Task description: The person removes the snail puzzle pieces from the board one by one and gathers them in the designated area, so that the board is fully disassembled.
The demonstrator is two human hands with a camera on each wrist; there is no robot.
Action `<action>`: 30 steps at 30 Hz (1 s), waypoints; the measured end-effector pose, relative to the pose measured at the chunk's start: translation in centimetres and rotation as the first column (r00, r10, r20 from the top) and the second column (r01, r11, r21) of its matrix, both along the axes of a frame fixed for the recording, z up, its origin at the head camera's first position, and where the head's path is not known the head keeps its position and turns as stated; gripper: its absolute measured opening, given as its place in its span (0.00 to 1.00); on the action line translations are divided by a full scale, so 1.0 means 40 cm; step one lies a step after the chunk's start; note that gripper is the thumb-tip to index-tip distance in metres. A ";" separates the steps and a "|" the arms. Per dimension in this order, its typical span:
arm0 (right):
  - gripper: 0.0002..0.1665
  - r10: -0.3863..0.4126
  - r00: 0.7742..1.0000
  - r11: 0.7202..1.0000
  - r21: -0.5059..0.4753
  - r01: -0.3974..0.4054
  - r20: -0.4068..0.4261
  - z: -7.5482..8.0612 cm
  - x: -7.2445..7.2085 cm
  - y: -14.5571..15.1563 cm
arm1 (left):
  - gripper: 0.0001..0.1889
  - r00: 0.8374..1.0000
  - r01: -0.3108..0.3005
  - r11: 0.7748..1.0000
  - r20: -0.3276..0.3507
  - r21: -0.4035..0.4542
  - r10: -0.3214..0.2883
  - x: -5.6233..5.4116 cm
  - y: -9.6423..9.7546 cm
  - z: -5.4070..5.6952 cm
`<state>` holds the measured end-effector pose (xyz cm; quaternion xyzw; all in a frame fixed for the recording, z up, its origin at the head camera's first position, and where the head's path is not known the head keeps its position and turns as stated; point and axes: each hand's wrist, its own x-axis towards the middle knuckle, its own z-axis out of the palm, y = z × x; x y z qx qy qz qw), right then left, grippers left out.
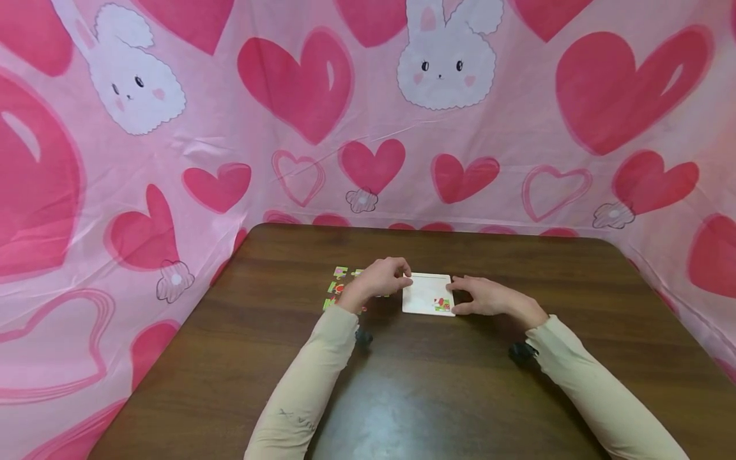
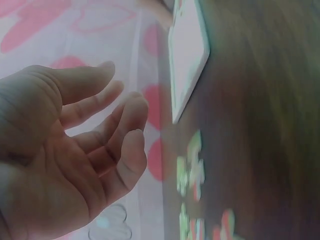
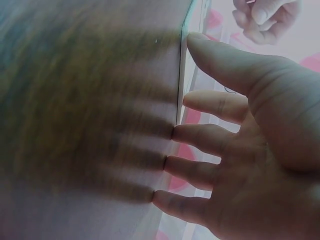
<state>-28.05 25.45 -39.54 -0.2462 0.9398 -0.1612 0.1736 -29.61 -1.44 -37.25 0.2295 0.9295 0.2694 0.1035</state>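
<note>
A white puzzle tray (image 1: 421,295) lies on the table, with a small printed puzzle section (image 1: 442,305) in its near right corner. My left hand (image 1: 379,278) hovers at the tray's left side. In the left wrist view its fingers are loosely bent, with nothing between them, above the table. Loose jigsaw pieces (image 1: 339,289) in green, red and pink lie left of the tray, partly hidden by the left hand and wrist. At the tray's right edge rests my right hand (image 1: 485,298). Its thumb and index fingertips touch the edge, and the other fingers are spread, tips on the table.
The brown wooden table (image 1: 414,396) stands before a pink cloth (image 1: 322,160) printed with hearts and rabbits. Dark wrist cameras (image 1: 522,352) sit under both cuffs, close over the tabletop.
</note>
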 end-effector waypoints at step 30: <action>0.39 0.030 0.999 1.000 -0.009 -0.030 -0.022 -0.003 -0.002 0.001 | 0.09 0.992 0.122 0.982 -0.018 -0.141 -0.126 0.036 0.144 -0.055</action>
